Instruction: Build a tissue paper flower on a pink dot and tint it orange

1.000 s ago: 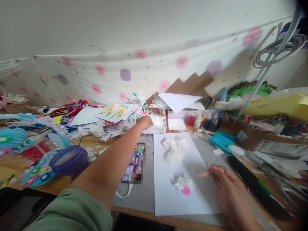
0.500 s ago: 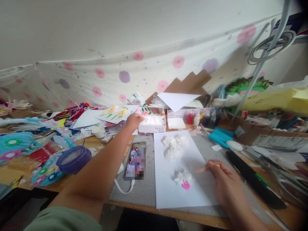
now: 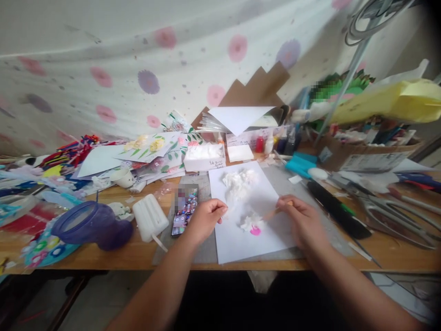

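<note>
My right hand [image 3: 303, 220] grips a flat wooden craft stick [image 3: 275, 211], its tip beside a small ruffled white flower [image 3: 251, 220]. Next to that flower lies a blob of bright pink paint [image 3: 255, 230]. Both rest on a white sheet of paper [image 3: 237, 250], with larger white ruffled clumps [image 3: 239, 181] farther up it. Over the sheet's left edge, my left hand [image 3: 208, 218] is closed in a pinch; whatever is at the fingertips is too small and pale to name. Behind the sheet stands a white box [image 3: 203, 164] filled with white fluffy pieces.
A phone [image 3: 181, 214] lies left of the sheet, near a white power block [image 3: 150, 216] and a purple pot [image 3: 93, 227]. On the right are a black-handled tool [image 3: 336, 209] and large scissors [image 3: 396, 216]. Small paint bottles [image 3: 268, 143] stand at the back.
My left hand has come back from the white box to the sheet's left edge. The right hand still holds the stick near the small flower. The view has tilted downward.
</note>
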Demonstrator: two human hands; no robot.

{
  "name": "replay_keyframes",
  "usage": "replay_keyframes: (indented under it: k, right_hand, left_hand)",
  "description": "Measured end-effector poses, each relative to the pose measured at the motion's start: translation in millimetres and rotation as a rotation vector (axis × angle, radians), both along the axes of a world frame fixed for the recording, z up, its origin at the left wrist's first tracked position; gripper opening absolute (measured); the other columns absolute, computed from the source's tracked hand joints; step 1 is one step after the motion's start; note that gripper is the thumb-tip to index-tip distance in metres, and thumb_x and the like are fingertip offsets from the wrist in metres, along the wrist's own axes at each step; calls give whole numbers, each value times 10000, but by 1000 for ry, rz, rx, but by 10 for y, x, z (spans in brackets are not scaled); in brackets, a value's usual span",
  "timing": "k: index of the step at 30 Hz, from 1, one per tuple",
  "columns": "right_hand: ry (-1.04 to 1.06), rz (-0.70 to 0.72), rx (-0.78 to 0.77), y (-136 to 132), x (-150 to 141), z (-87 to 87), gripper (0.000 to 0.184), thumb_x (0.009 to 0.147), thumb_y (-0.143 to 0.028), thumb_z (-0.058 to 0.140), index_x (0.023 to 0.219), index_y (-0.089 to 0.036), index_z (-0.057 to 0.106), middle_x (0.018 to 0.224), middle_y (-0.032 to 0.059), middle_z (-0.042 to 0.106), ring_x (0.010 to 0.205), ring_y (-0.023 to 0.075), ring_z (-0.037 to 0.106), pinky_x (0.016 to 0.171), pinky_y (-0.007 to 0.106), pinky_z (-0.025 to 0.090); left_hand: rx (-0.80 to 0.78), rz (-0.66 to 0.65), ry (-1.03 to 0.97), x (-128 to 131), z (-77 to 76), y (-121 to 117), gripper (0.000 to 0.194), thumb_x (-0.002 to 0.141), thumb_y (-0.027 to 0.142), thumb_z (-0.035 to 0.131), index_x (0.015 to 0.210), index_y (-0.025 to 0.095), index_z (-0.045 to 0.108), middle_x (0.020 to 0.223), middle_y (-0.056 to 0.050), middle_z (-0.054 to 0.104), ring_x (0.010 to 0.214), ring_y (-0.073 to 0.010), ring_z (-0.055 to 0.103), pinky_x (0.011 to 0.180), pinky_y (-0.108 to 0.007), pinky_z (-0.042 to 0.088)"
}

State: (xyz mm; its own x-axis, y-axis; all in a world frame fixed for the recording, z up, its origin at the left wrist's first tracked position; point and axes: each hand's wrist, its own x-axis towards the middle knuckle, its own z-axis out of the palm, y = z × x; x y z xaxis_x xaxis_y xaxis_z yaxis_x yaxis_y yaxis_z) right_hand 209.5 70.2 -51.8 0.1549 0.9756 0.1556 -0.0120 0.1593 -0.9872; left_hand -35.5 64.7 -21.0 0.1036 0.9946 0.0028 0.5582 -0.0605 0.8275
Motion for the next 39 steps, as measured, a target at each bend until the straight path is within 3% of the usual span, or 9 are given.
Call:
replay_keyframes:
  k: [7, 9, 12, 16, 20, 29, 34, 39]
  right_hand:
    - [-51, 57, 64, -9, 7, 19, 190, 758, -329, 620, 606, -218, 595, 764, 4, 577, 747, 168, 530, 742, 293, 389]
    - [-59, 74, 86, -14, 14, 17, 210, 773, -321, 603, 594, -214, 580, 768, 10, 570, 766, 170, 526, 741, 294, 389]
    - [-90, 132, 113, -27, 17, 24, 244, 772, -300, 594, 552, -206, 547, 758, 13, 568, 755, 167, 523, 703, 287, 395]
    - [-169, 212, 128, -43, -1, 64, 247, 757, -272, 611, 534, -200, 533, 726, 8, 566, 712, 158, 526, 696, 286, 403]
    - [-231, 165, 125, -27, -21, 79, 192, 778, -309, 602, 619, -204, 580, 762, 18, 574, 752, 168, 538, 740, 298, 401]
    - [-320, 75, 115, 7, -29, 43, 194, 788, -344, 580, 653, -206, 582, 770, 29, 585, 753, 181, 547, 717, 304, 405]
    - [-347, 61, 106, 11, -28, 48, 203, 791, -351, 570, 652, -204, 581, 764, 29, 589, 741, 181, 551, 704, 304, 404]
    - [-350, 62, 103, 6, -24, 57, 196, 794, -339, 568, 658, -199, 586, 759, 24, 583, 724, 172, 552, 694, 298, 407]
  left_hand:
    - [-1, -59, 127, -1, -5, 12, 324, 865, 401, 410, 791, 190, 644, 723, -19, 656, 608, -146, 561, 570, -253, 390]
    - [-8, -77, 145, -5, 13, -18, 262, 819, 421, 498, 835, 198, 635, 730, -12, 646, 641, -152, 569, 577, -248, 398]
    - [-10, -131, 191, -4, 23, -66, 239, 678, 279, 654, 904, 218, 608, 825, 5, 637, 650, -132, 558, 583, -231, 407]
    - [16, -141, 223, 3, 14, -79, 113, 710, 158, 555, 804, 208, 593, 777, 11, 610, 654, -123, 539, 602, -229, 390]
    - [-1, -133, 187, 25, 29, -68, 96, 796, 241, 506, 774, 191, 585, 719, 6, 611, 671, -131, 556, 614, -231, 399]
    - [-133, -157, 67, 185, 88, -130, 173, 836, 297, 463, 772, 175, 569, 670, 16, 598, 570, -113, 541, 560, -226, 391]
    - [-51, -143, 186, 215, 95, -161, 207, 864, 309, 434, 750, 185, 553, 575, 37, 510, 569, -118, 485, 552, -233, 347]
    - [66, -251, 116, 317, 141, -200, 163, 861, 241, 458, 741, 181, 549, 752, 12, 537, 712, -120, 511, 657, -235, 386]
